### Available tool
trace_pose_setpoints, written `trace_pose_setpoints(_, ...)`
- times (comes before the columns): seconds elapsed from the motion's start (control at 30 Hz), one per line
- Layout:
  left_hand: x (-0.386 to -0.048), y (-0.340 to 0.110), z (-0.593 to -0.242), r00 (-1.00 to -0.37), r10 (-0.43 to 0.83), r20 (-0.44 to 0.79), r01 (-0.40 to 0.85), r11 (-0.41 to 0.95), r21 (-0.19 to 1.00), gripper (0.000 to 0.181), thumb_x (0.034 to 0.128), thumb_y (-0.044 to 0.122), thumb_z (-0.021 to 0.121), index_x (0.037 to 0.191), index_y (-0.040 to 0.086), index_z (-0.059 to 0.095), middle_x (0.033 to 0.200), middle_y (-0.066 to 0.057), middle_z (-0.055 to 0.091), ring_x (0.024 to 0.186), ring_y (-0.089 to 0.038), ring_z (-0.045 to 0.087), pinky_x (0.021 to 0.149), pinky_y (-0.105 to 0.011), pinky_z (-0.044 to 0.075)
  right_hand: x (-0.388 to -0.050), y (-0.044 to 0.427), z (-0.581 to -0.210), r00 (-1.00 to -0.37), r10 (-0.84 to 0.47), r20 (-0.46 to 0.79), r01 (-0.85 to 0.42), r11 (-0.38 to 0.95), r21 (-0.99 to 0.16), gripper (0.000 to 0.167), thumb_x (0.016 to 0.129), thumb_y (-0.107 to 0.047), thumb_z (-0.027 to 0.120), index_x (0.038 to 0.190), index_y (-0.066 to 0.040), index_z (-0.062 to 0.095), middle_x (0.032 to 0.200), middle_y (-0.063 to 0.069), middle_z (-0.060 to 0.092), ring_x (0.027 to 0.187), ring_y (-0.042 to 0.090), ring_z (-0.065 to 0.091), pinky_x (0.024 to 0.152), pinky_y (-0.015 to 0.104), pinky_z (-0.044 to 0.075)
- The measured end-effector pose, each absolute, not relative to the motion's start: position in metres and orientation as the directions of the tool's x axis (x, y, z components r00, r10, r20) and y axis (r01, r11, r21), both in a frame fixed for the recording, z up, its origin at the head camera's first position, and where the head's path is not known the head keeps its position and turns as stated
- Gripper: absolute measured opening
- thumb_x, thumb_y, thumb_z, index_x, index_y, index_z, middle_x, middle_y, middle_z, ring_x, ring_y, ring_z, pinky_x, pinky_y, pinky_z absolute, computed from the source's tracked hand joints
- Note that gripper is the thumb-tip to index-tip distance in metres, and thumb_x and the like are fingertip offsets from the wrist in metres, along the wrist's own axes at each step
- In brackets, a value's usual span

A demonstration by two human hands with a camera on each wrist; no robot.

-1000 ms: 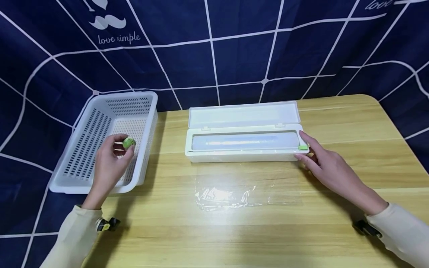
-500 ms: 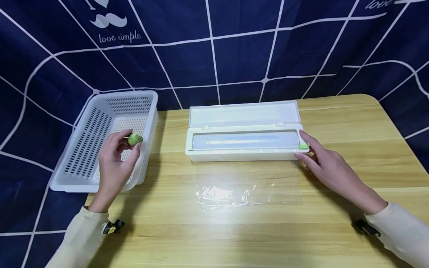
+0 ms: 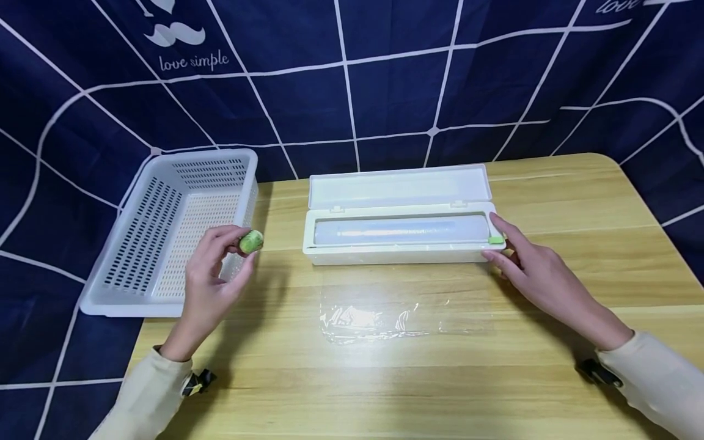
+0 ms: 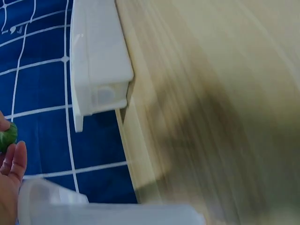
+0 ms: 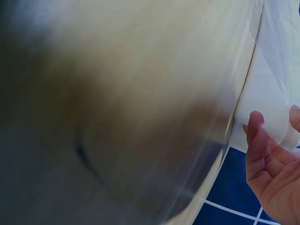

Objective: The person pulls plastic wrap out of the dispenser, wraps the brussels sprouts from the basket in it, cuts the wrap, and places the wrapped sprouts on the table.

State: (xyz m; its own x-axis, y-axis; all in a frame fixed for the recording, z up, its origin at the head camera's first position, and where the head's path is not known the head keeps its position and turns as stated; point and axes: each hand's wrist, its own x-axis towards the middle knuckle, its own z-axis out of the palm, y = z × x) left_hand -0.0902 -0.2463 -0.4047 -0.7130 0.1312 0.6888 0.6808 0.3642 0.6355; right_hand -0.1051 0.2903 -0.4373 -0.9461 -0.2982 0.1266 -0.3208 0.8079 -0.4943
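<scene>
In the head view, my left hand (image 3: 211, 275) pinches a small green Brussels sprout (image 3: 252, 241) between thumb and fingers, over the right side of a white basket. The left wrist view shows the sprout (image 4: 8, 137) at its left edge. My right hand (image 3: 536, 275) grips the right end of a white cling film box (image 3: 407, 256), fingers on its end and thumb at the front. The box's lid (image 3: 398, 188) is tipped back, exposing the film roll (image 3: 401, 231). A sheet of clear film (image 3: 374, 318) lies on the table in front of it.
The white slotted basket (image 3: 132, 309) stands at the table's left edge. A green slider (image 3: 496, 240) sits at the box's right front corner. Behind the wooden table (image 3: 418, 391) hangs a dark blue curtain (image 3: 396, 91) with white lines.
My left hand has moved right with the Brussels sprout, from over the basket's inside to its right rim and a little beyond. The right hand and the box have stayed in place.
</scene>
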Motion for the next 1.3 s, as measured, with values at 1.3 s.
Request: trace_pose_setpoints(1.3,-0.060,-0.144,-0.441,-0.673,0.440,0.594,0.712,0.170,0.681,0.050,0.0823,-0.020,0.081,0.129,-0.006,0.069,0.124,-0.018,0.070,0.093,-0.026,0.074,0.083,-0.030,0.064,-0.104,0.288,-0.436,-0.946,-0.294,0.136,-0.322,0.807,-0.495,0.073,0.113,-0.026,0.065,0.174,-0.019,0.028,0.079,-0.003,0.063,0.068,0.017,0.055,0.063,0.034,0.047)
